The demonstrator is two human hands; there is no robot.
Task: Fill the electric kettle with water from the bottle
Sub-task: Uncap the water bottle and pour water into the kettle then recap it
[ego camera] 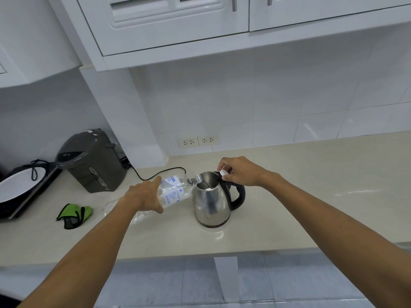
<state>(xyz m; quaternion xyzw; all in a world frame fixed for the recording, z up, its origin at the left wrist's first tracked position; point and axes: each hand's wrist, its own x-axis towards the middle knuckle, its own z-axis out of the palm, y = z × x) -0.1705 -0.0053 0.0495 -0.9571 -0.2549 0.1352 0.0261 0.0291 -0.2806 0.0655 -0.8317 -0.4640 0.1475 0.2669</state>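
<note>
Pale counter (311, 196) under white cabinets (178, 25). Near its front edge, the open kettle (211, 202); left hand (142, 196) grips the tilted bottle (175, 192) at its rim. Right hand (241, 172) pinches the cap (224, 172).

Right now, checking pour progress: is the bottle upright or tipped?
Tipped: the bottle, held by the left hand, lies nearly level, mouth over the open kettle.

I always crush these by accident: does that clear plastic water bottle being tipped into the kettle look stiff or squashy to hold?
Probably squashy: the water bottle has thin, clear, crinkled-looking walls, so the left hand wrapped round its middle could dent it. Tilted neck-down over the electric kettle, it likely gets lighter as it empties. Its smooth plastic may be slippery if wet.
</note>
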